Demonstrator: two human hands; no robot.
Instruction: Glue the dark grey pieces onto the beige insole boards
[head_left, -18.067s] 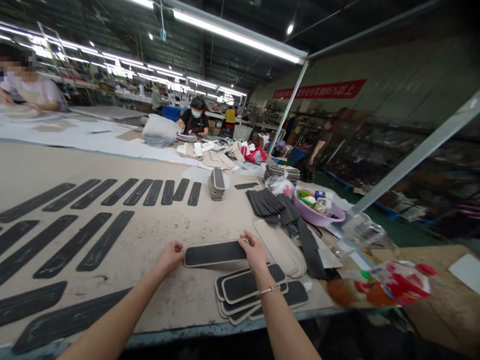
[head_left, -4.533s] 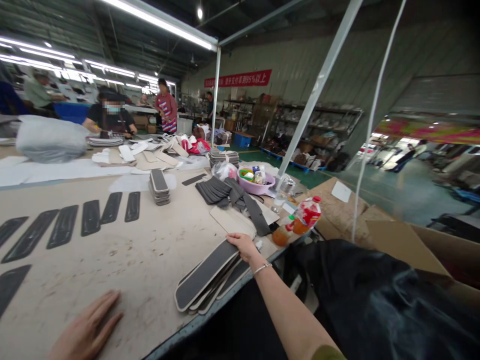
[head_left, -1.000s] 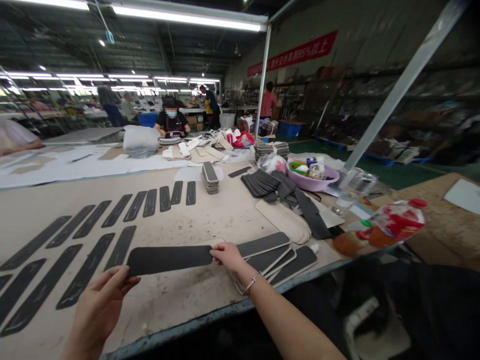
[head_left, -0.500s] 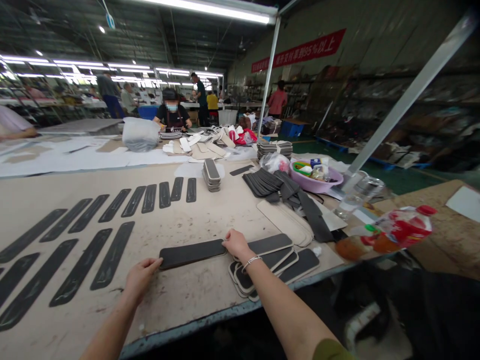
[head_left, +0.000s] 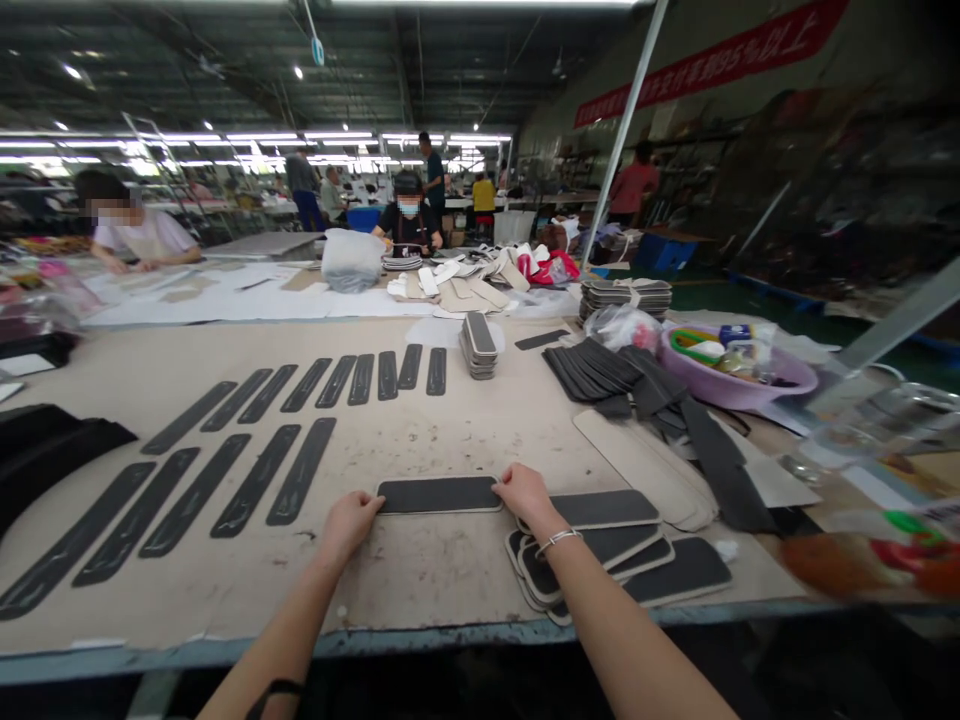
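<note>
A long dark strip with a pale border (head_left: 439, 494) lies crosswise between my hands. My left hand (head_left: 354, 524) pinches its left end, and my right hand (head_left: 525, 494) pinches its right end. Under and beside my right wrist is a loose pile of similar pale-edged dark strips (head_left: 679, 573), partly hidden by my forearm. To the left, two rows of dark strips with a shiny, wet-looking outline (head_left: 301, 473) are laid out on the table covering (head_left: 420, 590).
A small stack of bordered strips (head_left: 480, 345) stands farther back. On the right are dark pieces (head_left: 592, 370), pale panels (head_left: 645, 470) and a purple basin (head_left: 739, 378) of items. Black material (head_left: 52, 450) lies at far left. Co-workers (head_left: 409, 215) sit across the table.
The view has swung left, so everything sits farther right and more of the left side shows. Both hands still hold the strip, whose pale border now shows along its near edge.
</note>
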